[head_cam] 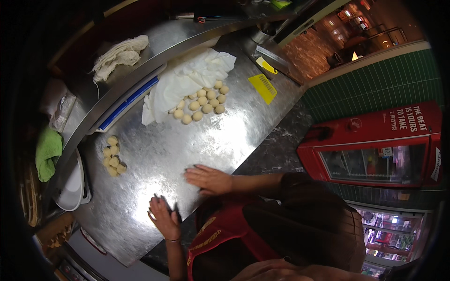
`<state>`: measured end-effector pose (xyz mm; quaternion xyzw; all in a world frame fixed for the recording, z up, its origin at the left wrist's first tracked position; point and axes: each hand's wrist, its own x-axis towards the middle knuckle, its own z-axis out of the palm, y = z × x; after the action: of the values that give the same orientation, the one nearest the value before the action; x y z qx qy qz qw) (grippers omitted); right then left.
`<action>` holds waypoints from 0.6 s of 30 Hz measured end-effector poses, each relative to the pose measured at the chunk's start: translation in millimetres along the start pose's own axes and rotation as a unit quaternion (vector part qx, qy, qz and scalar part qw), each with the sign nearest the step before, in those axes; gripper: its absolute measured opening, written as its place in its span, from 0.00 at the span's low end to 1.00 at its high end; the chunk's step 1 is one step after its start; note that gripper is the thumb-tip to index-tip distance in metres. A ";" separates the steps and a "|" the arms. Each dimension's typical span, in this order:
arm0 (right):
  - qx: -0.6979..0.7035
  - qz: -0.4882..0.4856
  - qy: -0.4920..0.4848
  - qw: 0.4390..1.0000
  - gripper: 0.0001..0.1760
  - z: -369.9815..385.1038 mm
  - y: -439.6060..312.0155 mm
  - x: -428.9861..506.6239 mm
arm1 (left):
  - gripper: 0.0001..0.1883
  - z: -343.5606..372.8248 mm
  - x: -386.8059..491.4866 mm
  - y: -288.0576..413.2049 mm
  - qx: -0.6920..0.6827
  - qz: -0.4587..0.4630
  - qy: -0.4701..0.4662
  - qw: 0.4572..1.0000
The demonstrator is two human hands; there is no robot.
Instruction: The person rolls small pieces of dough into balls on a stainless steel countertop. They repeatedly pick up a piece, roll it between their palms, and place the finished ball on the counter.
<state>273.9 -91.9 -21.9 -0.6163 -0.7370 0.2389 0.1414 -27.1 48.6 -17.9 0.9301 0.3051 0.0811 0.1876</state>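
My left hand (165,217), palm down with the fingers spread, is over the metal worktop (147,147) near its front edge. To its upper right is my right hand (209,180), also palm down, fingers extended. Neither shows anything held; what lies under the palms is hidden. Small unevenly shaped dough pieces (114,161) sit in a cluster towards the left. Farther back, round dough balls (202,101) are grouped beside a crumpled white cloth (197,68), which partly covers them. A yellow dough scraper (263,88) and a yellow-handled tool (267,65) lie to their right.
A raised metal shelf (158,31) runs along the back, holding a bundled whitish cloth (121,56) and a green towel (48,154). A white basin (73,186) is at the left. A metal container (261,36) stands at the back right. A red refrigerator (372,147) stands beyond the worktop.
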 end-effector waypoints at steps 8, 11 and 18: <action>0.063 0.054 0.180 0.980 0.41 2.3 24.1 145.4 | 0.32 38.0 90.1 -18.1 -0.054 -0.022 0.108 0.992; 0.093 0.022 0.048 0.994 0.40 20.4 -12.5 110.7 | 0.33 34.9 56.4 22.1 -0.087 -0.039 0.017 0.995; -0.029 0.014 0.025 0.999 0.44 -7.7 10.3 -8.6 | 0.38 -2.0 -11.5 3.3 -0.042 -0.055 -0.027 0.997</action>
<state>288.2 -97.6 -20.1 -0.6364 -0.7310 0.2037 0.1382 -35.1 39.9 -15.1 0.9049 0.3473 0.0578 0.2391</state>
